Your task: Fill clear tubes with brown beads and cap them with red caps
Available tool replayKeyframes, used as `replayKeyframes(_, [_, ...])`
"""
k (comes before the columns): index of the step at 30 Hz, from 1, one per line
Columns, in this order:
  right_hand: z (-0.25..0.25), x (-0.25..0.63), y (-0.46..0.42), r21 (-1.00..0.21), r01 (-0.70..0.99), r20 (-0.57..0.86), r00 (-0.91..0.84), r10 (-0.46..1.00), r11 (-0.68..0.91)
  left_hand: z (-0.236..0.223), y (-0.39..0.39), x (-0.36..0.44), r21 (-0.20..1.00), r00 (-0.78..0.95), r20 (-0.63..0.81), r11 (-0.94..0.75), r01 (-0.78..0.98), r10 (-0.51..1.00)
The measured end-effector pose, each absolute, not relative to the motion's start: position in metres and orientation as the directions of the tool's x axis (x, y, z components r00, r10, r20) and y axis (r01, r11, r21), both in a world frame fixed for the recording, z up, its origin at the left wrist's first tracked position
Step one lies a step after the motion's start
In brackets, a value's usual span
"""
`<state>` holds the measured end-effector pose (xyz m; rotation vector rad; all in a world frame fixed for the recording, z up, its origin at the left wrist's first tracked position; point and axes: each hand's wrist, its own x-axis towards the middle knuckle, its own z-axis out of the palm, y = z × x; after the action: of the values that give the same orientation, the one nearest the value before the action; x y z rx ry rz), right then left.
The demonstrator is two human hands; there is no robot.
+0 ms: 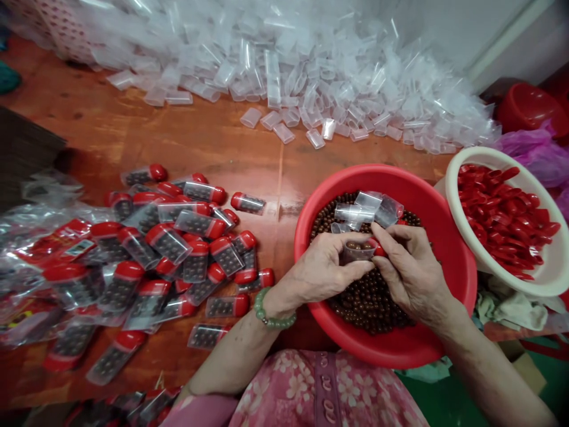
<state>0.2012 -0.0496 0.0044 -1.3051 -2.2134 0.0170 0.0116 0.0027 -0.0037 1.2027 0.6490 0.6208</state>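
Note:
Over a red basin [460, 284] of dark brown beads [373, 299], my left hand [326, 264] pinches a clear plastic tube [359, 250] with some brown beads inside. My right hand [411, 267] has its thumb and fingertips closed on a red cap [377, 247] at the tube's right end. Whether the cap is fully seated cannot be made out. Several clear tubes [355, 212] lie on the beads just beyond my hands, with a bit of red beside them.
Left on the wooden table [213, 139] lie many filled tubes with red caps [169, 243], partly on plastic bags [26, 237]. A big heap of clear tubes [311, 71] spreads along the back. At right, a cream basin [453, 196] holds loose red caps [507, 219].

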Motion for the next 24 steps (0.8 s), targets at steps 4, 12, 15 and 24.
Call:
replayKeyframes(4, [0.007, 0.202, -0.047, -0.204, 0.822, 0.448, -0.405, 0.797, 0.532, -0.004, 0.003, 0.011, 0.952, 0.703, -0.093, 0.269, -0.144, 0.705])
replayKeyframes(12, [0.025, 0.215, -0.046, -0.696, 0.679, 0.301, -0.019, 0.953, 0.233, 0.0, 0.004, 0.008, 0.914, 0.708, -0.14, 0.365, -0.177, 0.692])
replayKeyframes(15, [0.037, 0.216, -0.045, -0.751, 0.601, 0.338, -0.006, 0.941, 0.273, 0.001, 0.003, 0.009, 0.94, 0.71, -0.148, 0.321, -0.115, 0.689])
replayKeyframes(24, [0.042, 0.197, -0.033, -0.736, 0.481, 0.44, -0.194, 0.877, 0.476, -0.001, 0.004, 0.01, 0.979, 0.738, -0.119, 0.201, -0.023, 0.664])
